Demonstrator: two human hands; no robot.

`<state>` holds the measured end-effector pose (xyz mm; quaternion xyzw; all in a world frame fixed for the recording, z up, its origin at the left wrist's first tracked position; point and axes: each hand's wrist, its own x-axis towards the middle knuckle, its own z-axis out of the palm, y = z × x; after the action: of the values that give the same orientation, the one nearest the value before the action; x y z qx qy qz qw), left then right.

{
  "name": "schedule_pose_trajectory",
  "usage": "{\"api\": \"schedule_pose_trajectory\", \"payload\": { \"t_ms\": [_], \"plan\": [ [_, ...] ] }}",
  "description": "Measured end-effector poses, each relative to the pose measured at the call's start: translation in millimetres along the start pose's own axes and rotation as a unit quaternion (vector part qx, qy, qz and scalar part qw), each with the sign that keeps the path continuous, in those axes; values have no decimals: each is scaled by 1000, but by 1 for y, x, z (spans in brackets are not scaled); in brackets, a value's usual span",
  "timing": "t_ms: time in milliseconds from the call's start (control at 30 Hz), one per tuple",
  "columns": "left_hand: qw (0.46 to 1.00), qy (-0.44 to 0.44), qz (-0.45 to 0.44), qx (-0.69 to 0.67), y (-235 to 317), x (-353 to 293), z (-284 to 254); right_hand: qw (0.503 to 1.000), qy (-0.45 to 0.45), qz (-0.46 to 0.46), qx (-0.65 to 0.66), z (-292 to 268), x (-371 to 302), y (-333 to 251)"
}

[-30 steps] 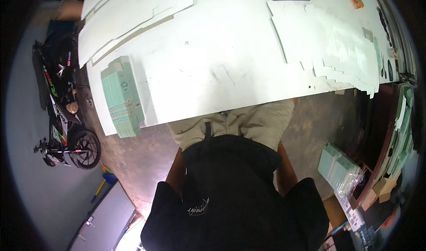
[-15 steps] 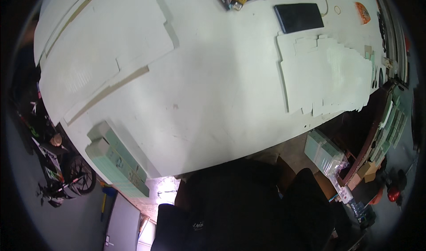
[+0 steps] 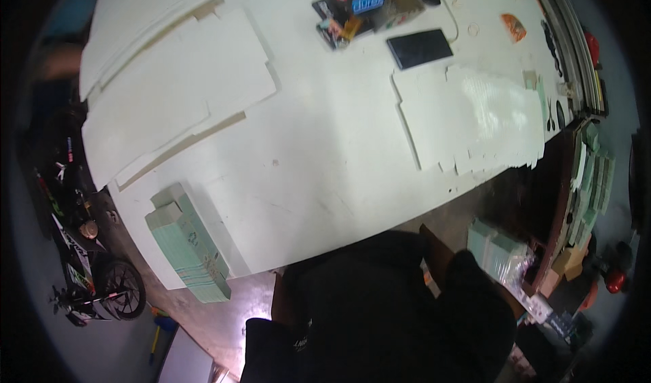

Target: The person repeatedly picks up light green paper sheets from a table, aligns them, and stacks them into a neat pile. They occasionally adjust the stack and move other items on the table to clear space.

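Neither of my hands shows; only my black top (image 3: 380, 308) and its dark sleeves appear at the bottom, below the edge of the white table (image 3: 305, 179). On the table's right half lies a fanned stack of flat white card sheets (image 3: 468, 118). Larger white card sheets (image 3: 183, 78) overlap one another on the left. A bundle of folded pale-green cartons (image 3: 190, 247) rests at the front left corner. A dark phone or tablet (image 3: 420, 49) lies beyond the right stack.
An open cardboard box (image 3: 400, 3) and small packets (image 3: 336, 30) stand at the back. Scissors (image 3: 550, 115) lie near the right edge. On the floor are a wrapped green bundle (image 3: 498, 247) and, at left, a motorbike (image 3: 112, 288). Blurred skin of another person (image 3: 61, 64) shows far left.
The view has shifted, bringing more of the table's back and the cardboard box into sight. The sheets and cartons keep their places on the table.
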<state>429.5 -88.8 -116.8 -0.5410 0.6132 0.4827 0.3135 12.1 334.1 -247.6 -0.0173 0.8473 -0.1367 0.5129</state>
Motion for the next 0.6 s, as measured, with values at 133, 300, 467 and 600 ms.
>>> {"api": "schedule_pose_trajectory", "payload": {
  "t_ms": [133,300,467,600],
  "plan": [
    [999,7,25,21,14,19,31,932,-150,-80,-319,-34,-4,51],
    [993,19,76,89,49,57,27,889,-307,-284,-187,-162,-234,-188],
    [986,35,102,123,36,68,33,539,125,-773,310,-155,-333,-293],
    [979,15,96,179,36,61,26,-26,585,-734,345,-134,-379,-378]
  ]
}}
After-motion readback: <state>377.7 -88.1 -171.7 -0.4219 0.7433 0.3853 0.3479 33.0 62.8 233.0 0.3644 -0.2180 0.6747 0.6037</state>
